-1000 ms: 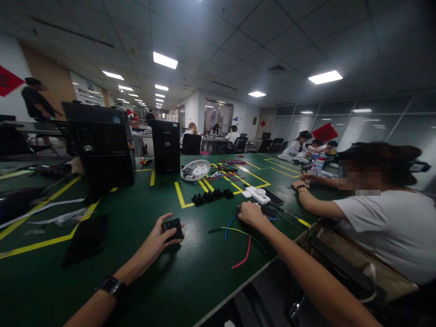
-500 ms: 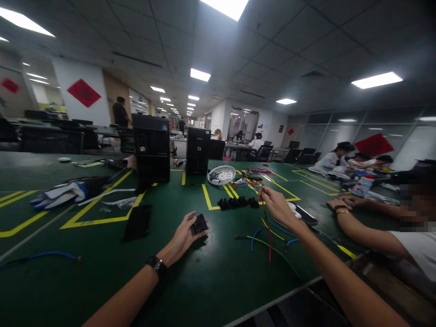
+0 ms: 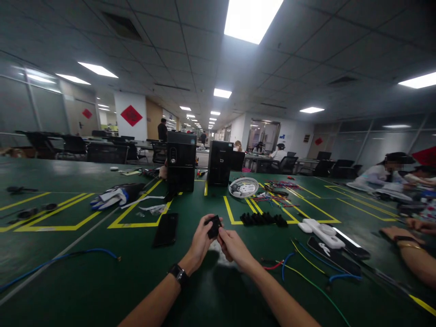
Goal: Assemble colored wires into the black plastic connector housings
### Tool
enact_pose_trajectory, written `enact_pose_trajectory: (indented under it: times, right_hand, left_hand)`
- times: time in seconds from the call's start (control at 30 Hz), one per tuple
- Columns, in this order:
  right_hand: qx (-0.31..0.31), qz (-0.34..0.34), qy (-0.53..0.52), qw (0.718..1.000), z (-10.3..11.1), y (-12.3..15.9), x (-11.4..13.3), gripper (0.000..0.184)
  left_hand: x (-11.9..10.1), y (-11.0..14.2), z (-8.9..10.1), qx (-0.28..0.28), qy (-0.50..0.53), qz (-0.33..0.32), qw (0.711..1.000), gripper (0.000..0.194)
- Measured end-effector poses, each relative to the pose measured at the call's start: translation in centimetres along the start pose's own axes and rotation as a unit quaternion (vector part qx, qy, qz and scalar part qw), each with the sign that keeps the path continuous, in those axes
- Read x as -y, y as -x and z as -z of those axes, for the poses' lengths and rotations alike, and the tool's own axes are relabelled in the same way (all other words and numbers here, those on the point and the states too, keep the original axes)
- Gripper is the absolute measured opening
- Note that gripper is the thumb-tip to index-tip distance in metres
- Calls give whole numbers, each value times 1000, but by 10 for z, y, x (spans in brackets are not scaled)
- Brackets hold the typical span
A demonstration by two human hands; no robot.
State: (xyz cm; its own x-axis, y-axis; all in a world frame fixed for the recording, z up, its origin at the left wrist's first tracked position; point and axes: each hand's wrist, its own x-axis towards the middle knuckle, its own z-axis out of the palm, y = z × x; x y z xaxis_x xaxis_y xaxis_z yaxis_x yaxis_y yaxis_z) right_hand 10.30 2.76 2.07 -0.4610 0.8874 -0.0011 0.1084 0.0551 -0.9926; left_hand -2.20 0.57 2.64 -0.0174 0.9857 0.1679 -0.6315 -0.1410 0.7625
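My left hand (image 3: 201,240), with a dark watch at its wrist, grips a small black block-like part (image 3: 214,227). My right hand (image 3: 233,245) is pinched against the part's right side, its fingertips at the edge. A length of red wire (image 3: 275,265) shows beyond my right forearm; its run up to the fingers is hidden. Blue (image 3: 288,265) and yellow-green wires (image 3: 306,279) lie to the right of that forearm. A row of similar black parts (image 3: 264,220) sits beyond my hands on the green table (image 3: 136,281).
A black phone (image 3: 165,230) lies left. Two black computer towers (image 3: 181,168) stand behind a white basket (image 3: 243,187) and coloured wires (image 3: 272,197). A white device (image 3: 322,232) and dark phones (image 3: 335,258) lie right, near another person's arm (image 3: 410,252). Gloves (image 3: 114,197) rest at left.
My right hand has come from the wires at the right to the black part in my left hand, bringing the red wire down with it. The view has turned left.
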Motion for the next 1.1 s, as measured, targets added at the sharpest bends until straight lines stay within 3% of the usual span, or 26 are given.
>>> enact_pose_trajectory:
  times: [0.2,0.4,0.9,1.1]
  right_hand:
    - [-11,-22,-29,999,7,7,1,52]
    - [-32,0,-41,999,9,9,6,54]
    - [-11,-31,-42,999,6,21,6,58]
    - [-2,-72,-14,997,7,24,10,62]
  left_hand:
    - [-2,1,-1,14,-16,14,1000,32]
    - [1,3,-2,33,-36,22,999,29]
    - [17,5,-8,59,0,0,998,37]
    - [19,9,-2,79,-116,-22,990,45]
